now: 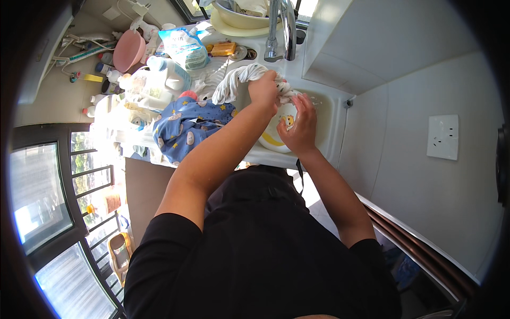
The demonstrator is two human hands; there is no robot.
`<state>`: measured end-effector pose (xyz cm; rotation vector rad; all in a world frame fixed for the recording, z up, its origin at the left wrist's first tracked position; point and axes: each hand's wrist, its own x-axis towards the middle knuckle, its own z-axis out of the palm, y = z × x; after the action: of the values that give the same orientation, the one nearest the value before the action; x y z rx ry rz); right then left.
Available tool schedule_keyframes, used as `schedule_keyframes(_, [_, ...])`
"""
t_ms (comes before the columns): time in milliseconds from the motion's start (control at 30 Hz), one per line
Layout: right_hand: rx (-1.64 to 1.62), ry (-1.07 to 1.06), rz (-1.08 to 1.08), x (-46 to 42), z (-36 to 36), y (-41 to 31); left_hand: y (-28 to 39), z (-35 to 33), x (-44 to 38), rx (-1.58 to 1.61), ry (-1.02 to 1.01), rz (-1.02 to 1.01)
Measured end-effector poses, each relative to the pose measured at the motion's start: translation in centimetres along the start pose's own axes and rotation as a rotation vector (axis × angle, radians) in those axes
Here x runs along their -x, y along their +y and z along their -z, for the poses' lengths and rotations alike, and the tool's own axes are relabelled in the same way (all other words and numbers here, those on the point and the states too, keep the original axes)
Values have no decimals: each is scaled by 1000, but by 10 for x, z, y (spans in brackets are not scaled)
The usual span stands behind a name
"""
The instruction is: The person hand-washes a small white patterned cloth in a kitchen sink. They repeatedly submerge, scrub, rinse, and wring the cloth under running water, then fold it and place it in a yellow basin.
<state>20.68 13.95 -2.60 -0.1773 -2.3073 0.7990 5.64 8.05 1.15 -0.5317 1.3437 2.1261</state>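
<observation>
My left hand (263, 91) is closed around a twisted white cloth with dark spots (244, 75), held above the sink (333, 119). One end of the cloth hangs to the left of my fist. At the cloth's other end is my right hand (299, 123), its thumb and fingers apart; whether it grips the cloth is unclear. Beneath my hands sits a white item with a yellow stripe and a cartoon figure (275, 140), partly hidden by my right hand. A blue patterned garment (185, 125) lies left of my left forearm.
A chrome faucet (289, 34) stands behind the sink, near a cream basin (239, 18) holding cloth. On the left are an orange soap bar (223, 49), a blue and white detergent pouch (183, 46), several bottles and a pink bowl (128, 51). A tiled wall (406, 103) bounds the right.
</observation>
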Motion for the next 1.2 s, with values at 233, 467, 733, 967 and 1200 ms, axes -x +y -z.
schedule_keyframes(233, [436, -44, 375, -37, -13, 27, -24, 10, -2, 249, 42, 285])
schedule_keyframes(467, [370, -297, 69, -64, -12, 21, -13, -11, 40, -125, 247, 56])
schedule_keyframes(733, [167, -485, -296, -73, -13, 3, -30, 7, 18, -277, 233, -347])
schedule_keyframes(967, [-136, -532, -492, -84, -4, -8, -13, 16, 10, -332, -121, -485])
schedule_keyframes(1200, [-396, -482, -588, -74, -19, 19, 7, 18, -7, -488, -475, -456])
